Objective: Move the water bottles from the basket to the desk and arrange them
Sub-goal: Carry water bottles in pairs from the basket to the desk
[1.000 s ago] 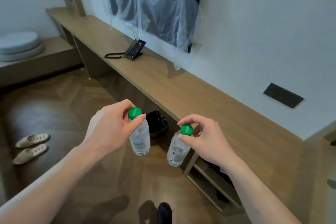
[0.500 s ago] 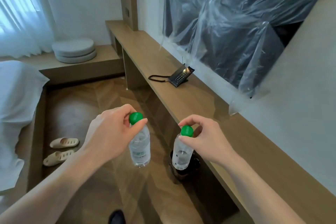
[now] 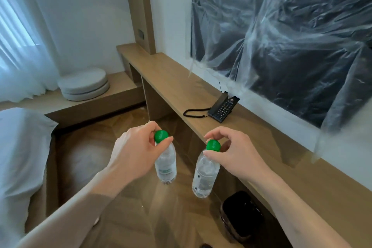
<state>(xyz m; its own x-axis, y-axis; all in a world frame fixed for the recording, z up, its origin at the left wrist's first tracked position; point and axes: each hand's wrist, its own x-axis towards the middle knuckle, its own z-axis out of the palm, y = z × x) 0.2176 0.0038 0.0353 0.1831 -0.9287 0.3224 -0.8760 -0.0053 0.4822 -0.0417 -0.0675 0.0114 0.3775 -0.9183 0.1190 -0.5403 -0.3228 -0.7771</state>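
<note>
Two clear water bottles with green caps hang in the air over the wooden floor. My left hand pinches the cap of the left bottle. My right hand pinches the cap of the right bottle, which tilts slightly. Both bottles hang just left of the long wooden desk, below its top. No basket shows in the view.
A black telephone with a coiled cord sits on the desk by the wall. A plastic-wrapped screen hangs above. A dark bin stands under the desk. Round grey cushions lie on a low bench, and a white bed is at left.
The view has swung left and upward along the desk; the telephone and wrapped screen now sit nearer. Both hands keep their bottles by the caps, slightly wider apart.
</note>
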